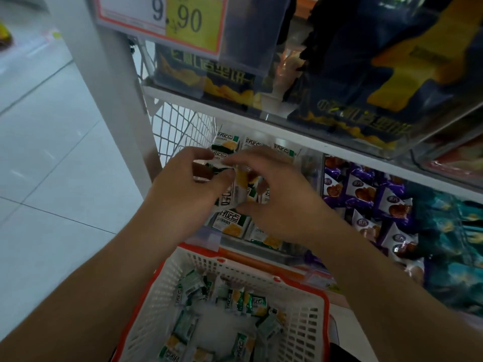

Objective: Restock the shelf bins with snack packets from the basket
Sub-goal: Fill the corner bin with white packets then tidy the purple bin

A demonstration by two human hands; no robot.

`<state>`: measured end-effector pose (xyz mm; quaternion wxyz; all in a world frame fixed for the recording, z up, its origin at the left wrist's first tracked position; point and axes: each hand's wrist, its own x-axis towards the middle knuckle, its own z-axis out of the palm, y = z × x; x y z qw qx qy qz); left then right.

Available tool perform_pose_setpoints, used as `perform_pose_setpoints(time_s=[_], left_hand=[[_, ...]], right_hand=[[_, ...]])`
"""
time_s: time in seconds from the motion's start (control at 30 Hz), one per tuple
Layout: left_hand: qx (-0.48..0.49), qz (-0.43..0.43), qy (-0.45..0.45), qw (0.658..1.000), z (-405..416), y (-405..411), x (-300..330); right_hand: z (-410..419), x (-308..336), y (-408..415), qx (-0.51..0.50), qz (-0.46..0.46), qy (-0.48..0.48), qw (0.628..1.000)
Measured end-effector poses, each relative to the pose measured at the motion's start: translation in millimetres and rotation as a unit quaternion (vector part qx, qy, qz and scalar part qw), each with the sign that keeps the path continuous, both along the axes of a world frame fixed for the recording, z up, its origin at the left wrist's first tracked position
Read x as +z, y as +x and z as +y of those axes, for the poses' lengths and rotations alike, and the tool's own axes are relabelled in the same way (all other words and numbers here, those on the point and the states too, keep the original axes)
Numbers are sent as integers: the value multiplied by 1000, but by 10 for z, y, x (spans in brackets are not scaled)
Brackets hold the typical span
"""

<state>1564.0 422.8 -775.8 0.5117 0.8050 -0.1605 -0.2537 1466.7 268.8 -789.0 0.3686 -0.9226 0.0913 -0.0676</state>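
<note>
Green-white snack packets (pixel 230 226), Chinese lettering; price sign (pixel 159 20) "9.90"

Head view; faces forward-down, close over basket (pixel 308 291); single view

Left hand (pixel 188 186) pinching a green-and-white snack packet (pixel 218 163) over the clear shelf bin (pixel 311 165) of matching packets. Right hand (pixel 277 202) just beside, fingers curled among the bin's packets. Near and below: white basket (pixel 305 327) with red rim, loose packets inside. Right: purple packets (pixel 363 192). Far above: dark blue chip bags (pixel 366 87), price tag (pixel 162 19).
</note>
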Motion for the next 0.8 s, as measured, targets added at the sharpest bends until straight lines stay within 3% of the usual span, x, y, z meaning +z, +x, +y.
perform_pose_setpoints(time_s=[0.1,0.2,0.3,0.37,0.5,0.6,0.7,0.8], left_hand=[[20,40,-3,999,18,-28,-35],[44,118,-35,991,2,-35,-69],[59,98,-17,993,14,41,-97],[55,94,-8,994,28,94,-94],[54,108,6,993,39,145,-95],[59,129,8,990,35,131,-67],[11,80,56,995,29,80,-73],[-32,35,97,994,47,23,-99]], right_hand=[[115,-9,6,-86,6,-17,996],[172,-14,11,-120,32,37,992],[163,12,25,-22,92,47,994],[126,8,57,-24,86,41,995],[100,15,154,-70,67,-15,995],[94,-32,265,-170,66,-30,983],[-4,-203,567,-258,102,-59,959],[-136,-351,1028,-282,143,-72,946]])
